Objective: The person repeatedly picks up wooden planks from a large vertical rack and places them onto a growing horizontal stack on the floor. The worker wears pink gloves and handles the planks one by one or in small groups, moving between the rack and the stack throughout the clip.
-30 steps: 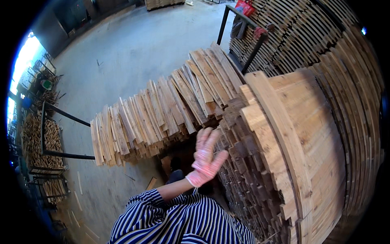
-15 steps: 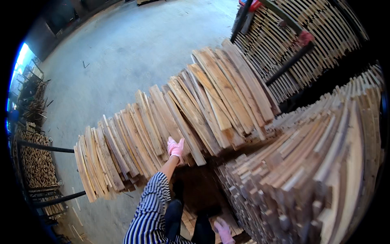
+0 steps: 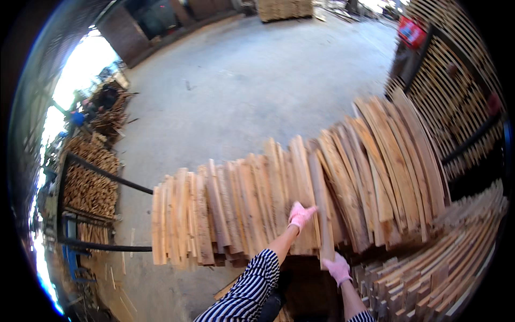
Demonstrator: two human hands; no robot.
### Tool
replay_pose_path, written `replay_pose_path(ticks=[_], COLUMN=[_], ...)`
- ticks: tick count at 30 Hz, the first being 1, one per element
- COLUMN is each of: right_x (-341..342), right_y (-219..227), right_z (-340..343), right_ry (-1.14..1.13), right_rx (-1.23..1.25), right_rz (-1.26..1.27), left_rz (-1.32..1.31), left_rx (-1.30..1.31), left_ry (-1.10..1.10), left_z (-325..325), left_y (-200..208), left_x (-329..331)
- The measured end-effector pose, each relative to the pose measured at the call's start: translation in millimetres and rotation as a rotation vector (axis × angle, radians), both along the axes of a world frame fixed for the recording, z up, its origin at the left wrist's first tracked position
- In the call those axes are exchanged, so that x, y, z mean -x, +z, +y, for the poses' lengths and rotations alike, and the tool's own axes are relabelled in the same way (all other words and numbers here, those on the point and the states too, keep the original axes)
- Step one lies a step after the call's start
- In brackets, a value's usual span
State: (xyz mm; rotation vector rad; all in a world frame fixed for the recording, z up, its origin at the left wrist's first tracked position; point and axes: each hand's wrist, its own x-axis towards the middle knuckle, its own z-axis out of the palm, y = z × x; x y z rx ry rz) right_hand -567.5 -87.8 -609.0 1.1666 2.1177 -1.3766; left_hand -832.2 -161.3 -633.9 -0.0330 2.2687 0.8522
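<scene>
Pink-gloved hands (image 3: 302, 216) blur against planks (image 3: 322, 228), fingers (image 3: 329, 263) indistinct.

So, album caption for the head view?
Pink-gloved left hand at a row of wooden slats, pink-gloved right hand at one slat's near end.

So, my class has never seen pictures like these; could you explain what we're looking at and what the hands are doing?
There is no machine here: a person in striped sleeves works with two pink-gloved hands. All the pictures come from a wide camera on the person's head, looking down, so straight edges bend near the rim.

Ahead lies a long row of wooden boards, with black metal bars at its left end. More wood is piled at lower right.

The left hand rests on the row. The right hand is at the near end of one narrow board; how firmly it grips is too blurred to tell.
</scene>
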Motion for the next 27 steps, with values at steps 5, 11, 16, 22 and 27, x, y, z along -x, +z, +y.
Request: replay_pose_path(ticks=[5,11,16,22,27], right_x=[-27.2,-32.2,-39.1,-93.3,-52.6], right_y=[94.5,198.9,314.9,359.8,454.1], right_z=[-49.8,-93.1,-76.0,-84.4,-62.6], right_ry=[-0.205,-0.389,-0.31,0.056,-0.397], right_rx=[0.314,0.615,0.541,-0.204,-0.25], right_rz=[0.519,0.334,0.379,0.513,0.902], left_rz=[-0.176,-0.634,-0.598,-0.36,-0.469], left_rx=[-0.812,-0.738,-1.06,-1.212,-1.283], left_ry=[-0.213,0.736,0.507,0.145,-0.193], left_z=[-101.8,-58.7,-56.0,-31.4,15.2], left_y=[5.8,114.7,202.4,350.1,482.2], left_x=[-76.5,-168.1,-169.5,-104.3,-161.9])
